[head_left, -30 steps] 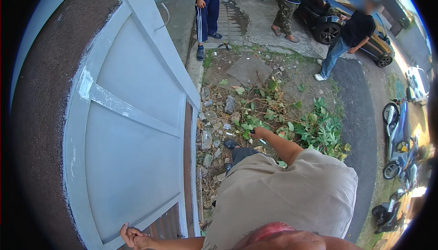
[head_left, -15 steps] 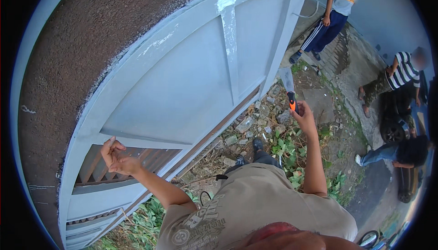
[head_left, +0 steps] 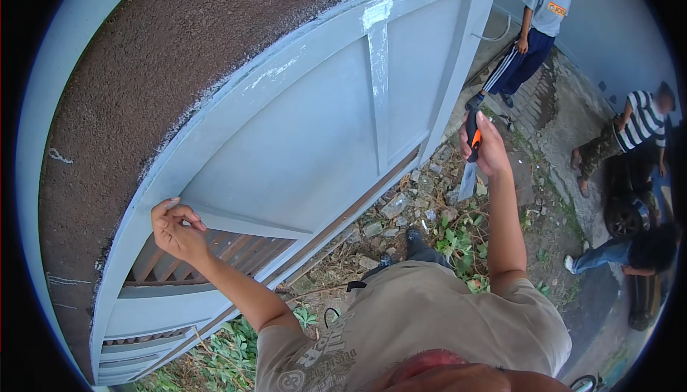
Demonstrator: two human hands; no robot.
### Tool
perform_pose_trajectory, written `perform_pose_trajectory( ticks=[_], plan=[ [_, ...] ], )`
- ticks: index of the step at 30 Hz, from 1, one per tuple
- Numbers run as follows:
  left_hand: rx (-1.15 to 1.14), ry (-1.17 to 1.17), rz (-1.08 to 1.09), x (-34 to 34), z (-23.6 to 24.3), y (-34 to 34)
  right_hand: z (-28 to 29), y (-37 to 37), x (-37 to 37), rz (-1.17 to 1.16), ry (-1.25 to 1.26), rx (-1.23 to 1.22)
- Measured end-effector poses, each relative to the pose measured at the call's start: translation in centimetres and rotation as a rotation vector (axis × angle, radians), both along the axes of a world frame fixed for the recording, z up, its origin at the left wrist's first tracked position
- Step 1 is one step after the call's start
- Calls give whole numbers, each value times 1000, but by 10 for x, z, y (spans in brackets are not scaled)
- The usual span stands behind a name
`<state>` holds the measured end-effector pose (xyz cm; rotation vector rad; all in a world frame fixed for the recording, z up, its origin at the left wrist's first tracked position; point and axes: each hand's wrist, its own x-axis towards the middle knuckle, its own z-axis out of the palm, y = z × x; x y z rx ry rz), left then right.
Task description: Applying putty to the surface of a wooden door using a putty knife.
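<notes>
My right hand (head_left: 492,147) is closed around a putty knife, gripping its black-and-orange handle (head_left: 473,134). The metal blade (head_left: 467,182) points down toward my body. My left hand (head_left: 179,233) is raised in front of the grey-blue panelled door (head_left: 286,134), its fingers loosely bent and apart, with nothing visible in them. It is nearest to the rail above the slatted opening (head_left: 229,252); whether it touches the wood I cannot tell. White patches (head_left: 378,11) mark the door's top rail and upright strip.
A rough brown wall (head_left: 164,49) borders the door. Rubble (head_left: 393,206) and leafy plants (head_left: 461,245) cover the ground by my feet. At the right stand a person in a grey shirt (head_left: 547,6), another in stripes (head_left: 640,121), and one in dark clothes (head_left: 651,245) near a vehicle wheel (head_left: 624,217).
The putty knife has turned over in my right hand: its blade pointed up and away before and now points down. My right hand has risen slightly; my left fingers have shifted a little.
</notes>
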<state>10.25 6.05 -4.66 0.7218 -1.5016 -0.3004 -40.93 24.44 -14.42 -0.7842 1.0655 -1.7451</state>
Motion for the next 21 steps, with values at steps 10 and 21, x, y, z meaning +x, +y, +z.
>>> perform_pose_trajectory(
  ticks=[10, 21],
  plan=[
    [197, 279, 89, -22, 6, -9, 114, -106, -8, -177, -387, -672],
    [147, 295, 165, -23, 5, -17, 184, -213, -34, -180, -523, -997]
  ],
)
